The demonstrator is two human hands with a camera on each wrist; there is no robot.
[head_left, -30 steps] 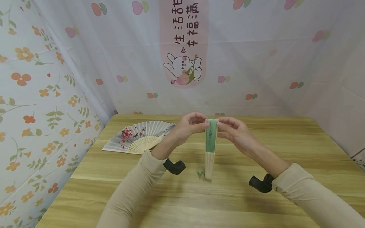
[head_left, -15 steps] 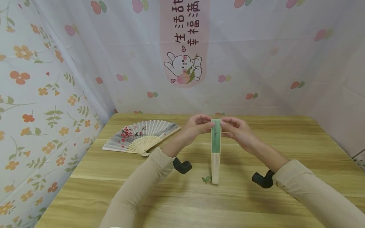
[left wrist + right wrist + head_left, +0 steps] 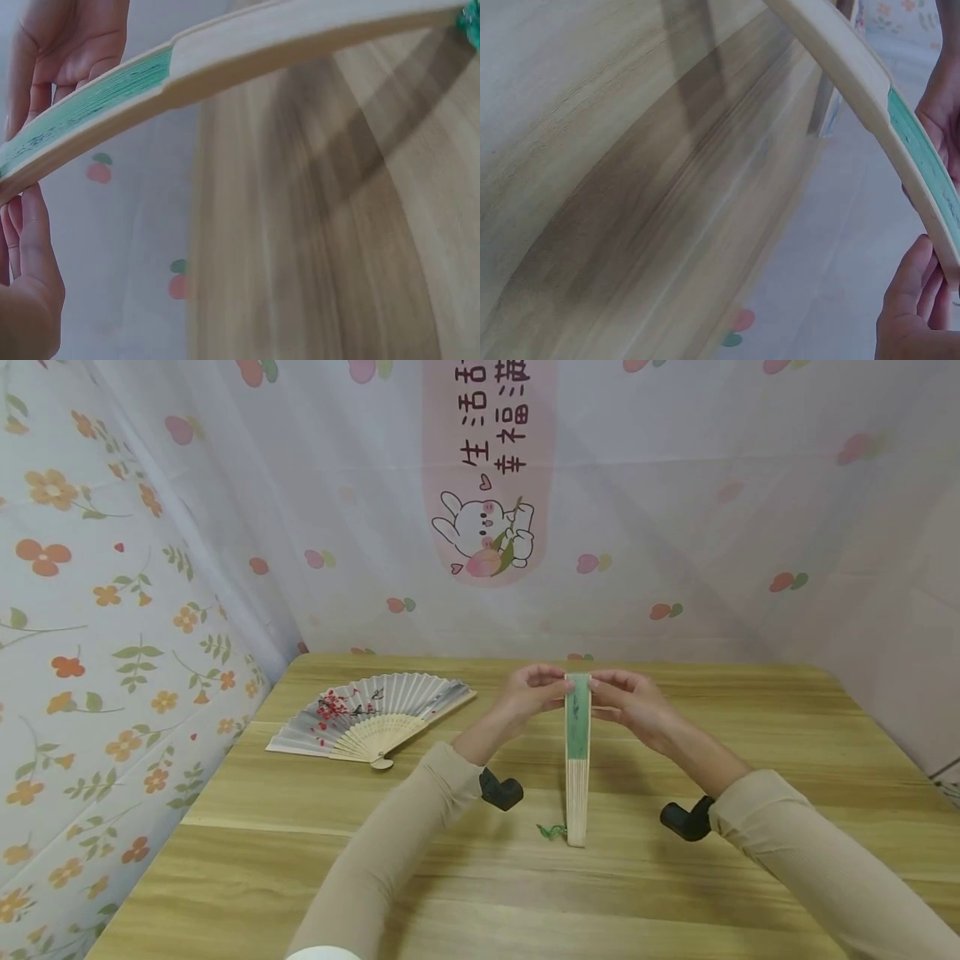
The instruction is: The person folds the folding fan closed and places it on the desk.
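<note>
A folded green hand fan [image 3: 577,727] with pale wooden ribs is held between both hands near the middle of the table, its green end up and the ribbed end down. My left hand [image 3: 531,695] pinches its upper left edge. From the other side my right hand [image 3: 632,700] pinches the upper right edge. In the left wrist view the stacked green folds of the fan [image 3: 97,97] show between the fingers of both hands. A green tassel [image 3: 551,832] hangs at the fan's lower end, beside the tabletop.
To the left on the wooden table [image 3: 465,877] lies a spread grey fan [image 3: 375,714] with red blossoms. A white curtain [image 3: 360,510] with fruit prints rises behind the table's far edge; a flowered curtain [image 3: 97,693] hangs along the left.
Both hands and the green fan have shifted a little to the right, and the fan now stands straighter. The spread fan lies where it was, less covered by my left arm.
</note>
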